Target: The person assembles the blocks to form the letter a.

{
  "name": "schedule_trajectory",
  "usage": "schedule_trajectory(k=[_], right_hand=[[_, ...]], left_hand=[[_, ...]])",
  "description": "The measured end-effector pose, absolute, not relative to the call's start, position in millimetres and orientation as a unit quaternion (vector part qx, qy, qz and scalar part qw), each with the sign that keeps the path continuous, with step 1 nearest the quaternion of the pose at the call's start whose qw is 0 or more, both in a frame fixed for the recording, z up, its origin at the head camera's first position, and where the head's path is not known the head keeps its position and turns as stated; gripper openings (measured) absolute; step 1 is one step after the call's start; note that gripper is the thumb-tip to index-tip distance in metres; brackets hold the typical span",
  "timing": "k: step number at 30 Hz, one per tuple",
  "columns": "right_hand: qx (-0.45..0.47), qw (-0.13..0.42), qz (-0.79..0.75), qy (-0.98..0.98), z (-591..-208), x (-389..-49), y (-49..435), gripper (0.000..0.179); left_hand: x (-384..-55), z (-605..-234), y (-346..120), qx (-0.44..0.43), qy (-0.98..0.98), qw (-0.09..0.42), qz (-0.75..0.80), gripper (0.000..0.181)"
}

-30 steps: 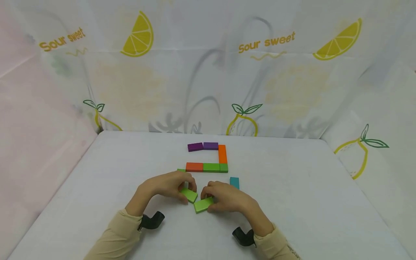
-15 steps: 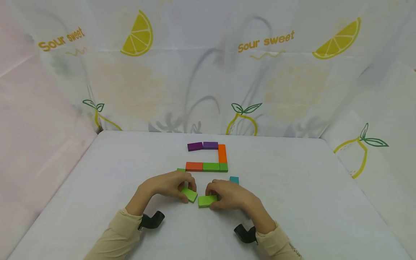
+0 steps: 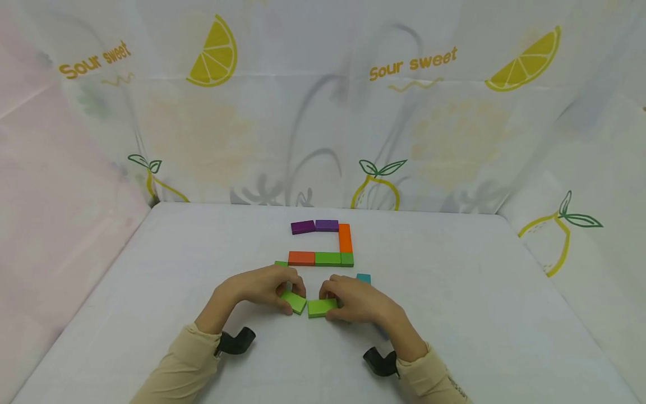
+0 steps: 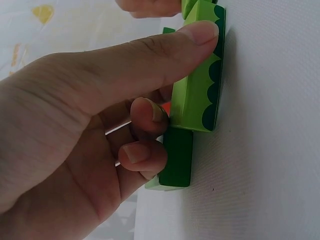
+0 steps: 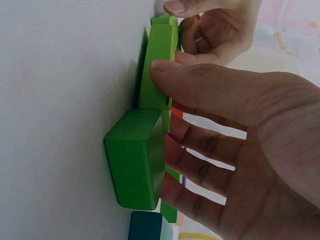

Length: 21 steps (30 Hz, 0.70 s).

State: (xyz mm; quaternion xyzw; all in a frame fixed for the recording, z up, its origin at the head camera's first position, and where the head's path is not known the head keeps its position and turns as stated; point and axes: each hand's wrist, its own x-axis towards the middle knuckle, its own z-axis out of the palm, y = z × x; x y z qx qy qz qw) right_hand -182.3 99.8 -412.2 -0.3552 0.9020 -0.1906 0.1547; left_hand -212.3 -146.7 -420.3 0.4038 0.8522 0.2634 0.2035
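My left hand [image 3: 266, 286] pinches a light green block [image 3: 294, 302] between thumb and fingers, low over the white table. The left wrist view shows a scalloped dark green edge on this block [image 4: 195, 95], with a darker green block [image 4: 178, 157] right behind it by the curled fingertips. Opposite, my right hand [image 3: 359, 300] pinches a second light green block [image 3: 322, 308], its thumb on the near face. The two blocks' ends face each other across a narrow gap, the left one angled. Close to my right fingers is a dark green block [image 5: 134, 160].
Farther back, an orange-red block [image 3: 301, 258], a green block [image 3: 328, 259] and a small green one [image 3: 347, 260] form a row. An orange block [image 3: 345, 238] leads back to two purple blocks [image 3: 327, 225]. A teal block [image 3: 363, 278] lies partly behind my right hand.
My right hand has moved its light green block slightly right and farther back, turning it from slanted to nearly sideways. My left hand and its block stay almost still.
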Motion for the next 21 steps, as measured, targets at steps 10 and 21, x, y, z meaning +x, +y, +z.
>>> schedule_trajectory(k=[10, 21], right_hand=[[-0.353, 0.143, -0.186, 0.906, -414.2, -183.8, 100.6, 0.026], [-0.355, 0.130, -0.180, 0.908, -416.5, -183.8, 100.5, 0.027]], left_hand=[[-212.9, -420.7, -146.4, 0.406, 0.851, 0.205, 0.261, 0.028], [-211.3, -418.0, -146.1, 0.406, 0.850, 0.208, 0.262, 0.028]])
